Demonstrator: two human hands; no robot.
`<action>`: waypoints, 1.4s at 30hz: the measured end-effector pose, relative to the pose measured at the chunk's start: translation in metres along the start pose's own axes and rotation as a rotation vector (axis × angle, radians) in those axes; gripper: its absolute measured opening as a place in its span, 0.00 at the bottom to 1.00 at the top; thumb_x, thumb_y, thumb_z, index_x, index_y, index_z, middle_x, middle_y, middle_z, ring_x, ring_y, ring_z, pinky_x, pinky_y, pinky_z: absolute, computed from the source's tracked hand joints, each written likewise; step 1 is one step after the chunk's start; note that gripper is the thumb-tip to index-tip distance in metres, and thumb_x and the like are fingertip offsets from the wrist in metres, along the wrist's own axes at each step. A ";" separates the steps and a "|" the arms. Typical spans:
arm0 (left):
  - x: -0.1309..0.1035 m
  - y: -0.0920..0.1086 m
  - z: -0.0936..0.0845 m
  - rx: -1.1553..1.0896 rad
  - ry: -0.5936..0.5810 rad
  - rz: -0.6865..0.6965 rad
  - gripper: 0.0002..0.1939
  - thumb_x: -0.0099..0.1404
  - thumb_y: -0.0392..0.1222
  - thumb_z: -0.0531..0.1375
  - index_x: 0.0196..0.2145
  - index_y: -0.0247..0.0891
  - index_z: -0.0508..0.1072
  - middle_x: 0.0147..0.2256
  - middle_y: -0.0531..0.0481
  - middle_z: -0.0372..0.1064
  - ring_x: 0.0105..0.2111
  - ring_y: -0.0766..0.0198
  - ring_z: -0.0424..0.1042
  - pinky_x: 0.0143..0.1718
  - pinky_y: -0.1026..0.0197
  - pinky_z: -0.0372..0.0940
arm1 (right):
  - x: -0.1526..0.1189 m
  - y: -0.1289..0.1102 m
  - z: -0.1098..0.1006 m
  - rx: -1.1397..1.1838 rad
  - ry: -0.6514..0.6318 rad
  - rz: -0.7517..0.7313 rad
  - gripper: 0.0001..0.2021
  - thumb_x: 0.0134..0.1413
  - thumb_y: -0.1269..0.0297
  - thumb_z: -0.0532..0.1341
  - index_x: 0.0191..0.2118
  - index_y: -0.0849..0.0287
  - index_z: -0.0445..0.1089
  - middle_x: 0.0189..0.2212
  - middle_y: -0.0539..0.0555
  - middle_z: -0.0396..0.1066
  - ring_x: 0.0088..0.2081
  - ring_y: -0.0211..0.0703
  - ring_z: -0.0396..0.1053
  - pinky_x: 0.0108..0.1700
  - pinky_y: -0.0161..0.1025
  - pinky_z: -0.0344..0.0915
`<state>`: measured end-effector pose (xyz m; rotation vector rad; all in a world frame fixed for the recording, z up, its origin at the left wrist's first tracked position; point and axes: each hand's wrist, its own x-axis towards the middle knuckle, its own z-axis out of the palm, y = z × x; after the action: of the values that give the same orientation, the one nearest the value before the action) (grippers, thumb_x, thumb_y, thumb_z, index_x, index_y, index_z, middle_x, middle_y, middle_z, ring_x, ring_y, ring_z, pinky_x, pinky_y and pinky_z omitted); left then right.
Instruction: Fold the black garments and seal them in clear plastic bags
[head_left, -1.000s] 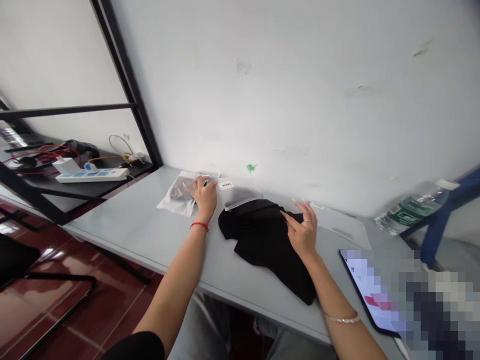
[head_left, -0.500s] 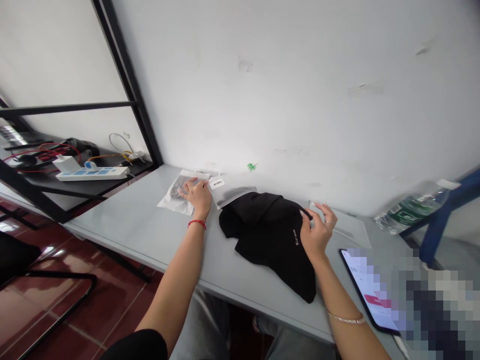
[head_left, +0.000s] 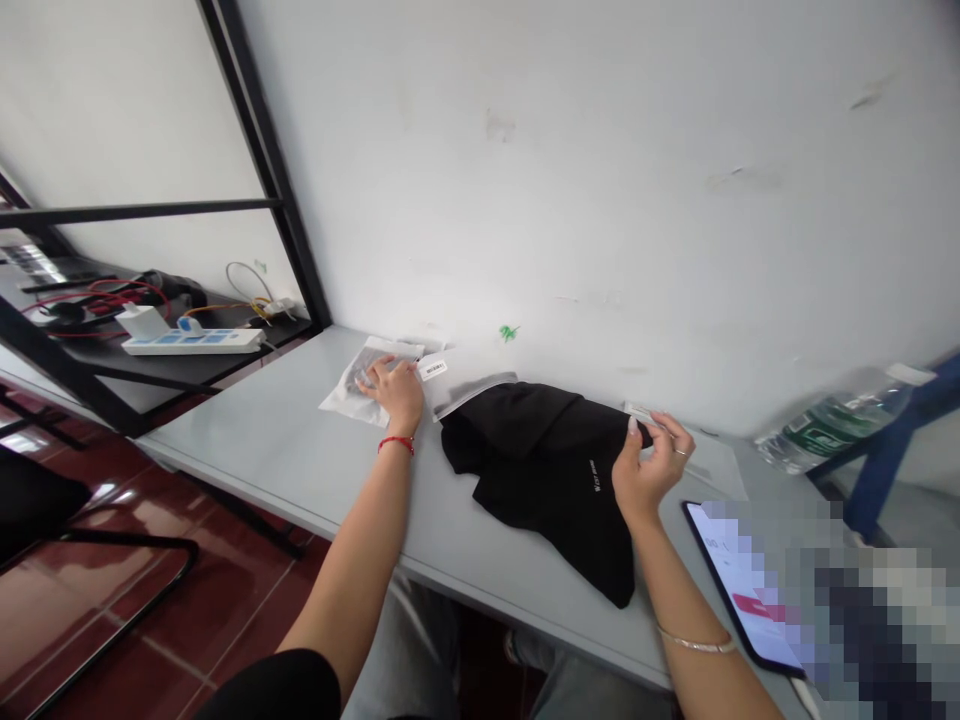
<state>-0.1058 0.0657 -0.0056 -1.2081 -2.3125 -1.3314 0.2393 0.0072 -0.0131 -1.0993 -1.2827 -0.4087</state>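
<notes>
Since the earlier frame, our right hand (head_left: 652,465) had moved toward the right end of the long light-grey tabletop (head_left: 300,450), drawing one edge of a soft black cloth piece (head_left: 547,510) along with it. We had that edge pinched between the thumb and fingers, and small white lettering (head_left: 595,477) (too small for us to read in full) showed just beside the hand. The cloth lay across the middle of the tabletop, from near the back edge down to a pointed end near the front edge. Our left hand (head_left: 401,395) rested near the back edge, its fingers spread over a white translucent plastic bag (head_left: 349,395); whether it gripped anything, we could not tell. Just beside its thumb lay a white barcode label (head_left: 432,371), and a clear plastic bag with a pale rim (head_left: 476,393) met the cloth's upper left part. Toward the tabletop's right end, near the front edge, we had a black-rimmed phone with a lit screen (head_left: 739,575).
</notes>
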 end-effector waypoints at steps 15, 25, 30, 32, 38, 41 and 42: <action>0.007 -0.010 -0.003 0.039 0.005 -0.082 0.12 0.60 0.32 0.55 0.34 0.39 0.78 0.53 0.38 0.63 0.59 0.41 0.54 0.62 0.30 0.37 | 0.012 0.054 -0.011 -0.231 0.014 0.108 0.09 0.54 0.59 0.59 0.33 0.60 0.69 0.44 0.66 0.67 0.53 0.63 0.61 0.54 0.64 0.58; -0.005 0.021 -0.009 -0.055 0.023 0.199 0.18 0.64 0.35 0.51 0.48 0.40 0.73 0.58 0.42 0.61 0.62 0.52 0.54 0.65 0.45 0.44 | -0.015 -0.004 0.004 -0.148 -0.646 -0.244 0.32 0.56 0.44 0.58 0.60 0.59 0.60 0.62 0.68 0.55 0.65 0.65 0.50 0.59 0.63 0.56; -0.029 0.030 0.007 0.037 -0.446 0.500 0.17 0.67 0.41 0.53 0.52 0.41 0.71 0.61 0.41 0.60 0.63 0.50 0.55 0.65 0.41 0.43 | -0.028 -0.012 0.004 -0.147 -0.896 -0.331 0.36 0.56 0.45 0.59 0.65 0.58 0.53 0.62 0.66 0.58 0.65 0.63 0.53 0.62 0.63 0.54; -0.034 0.027 0.013 0.117 -0.577 0.471 0.18 0.69 0.42 0.51 0.55 0.41 0.68 0.59 0.38 0.63 0.61 0.50 0.59 0.63 0.40 0.46 | -0.031 -0.010 0.005 -0.136 -0.936 -0.323 0.34 0.58 0.50 0.58 0.66 0.58 0.51 0.60 0.65 0.61 0.63 0.59 0.57 0.62 0.61 0.56; -0.032 0.020 0.020 0.252 -0.623 0.390 0.20 0.72 0.45 0.47 0.53 0.33 0.68 0.55 0.32 0.65 0.58 0.48 0.63 0.60 0.43 0.52 | -0.030 -0.008 0.007 -0.142 -0.918 -0.282 0.28 0.59 0.59 0.56 0.63 0.61 0.56 0.56 0.65 0.67 0.59 0.56 0.64 0.61 0.58 0.58; -0.033 0.027 0.016 0.181 -0.599 0.437 0.23 0.72 0.48 0.46 0.58 0.33 0.65 0.58 0.32 0.62 0.61 0.48 0.59 0.61 0.43 0.51 | -0.029 -0.004 0.008 -0.129 -0.885 -0.272 0.25 0.59 0.60 0.57 0.61 0.61 0.59 0.54 0.63 0.69 0.57 0.55 0.66 0.60 0.58 0.59; -0.036 0.031 0.014 0.127 -0.599 0.489 0.25 0.72 0.50 0.47 0.60 0.34 0.63 0.60 0.33 0.59 0.63 0.48 0.56 0.62 0.44 0.49 | -0.028 -0.002 0.008 -0.130 -0.871 -0.269 0.24 0.59 0.61 0.56 0.60 0.60 0.60 0.53 0.63 0.70 0.56 0.55 0.66 0.60 0.58 0.60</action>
<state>-0.0572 0.0649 -0.0133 -2.1692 -2.1548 -0.7030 0.2245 0.0041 -0.0385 -1.2699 -2.2103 -0.2059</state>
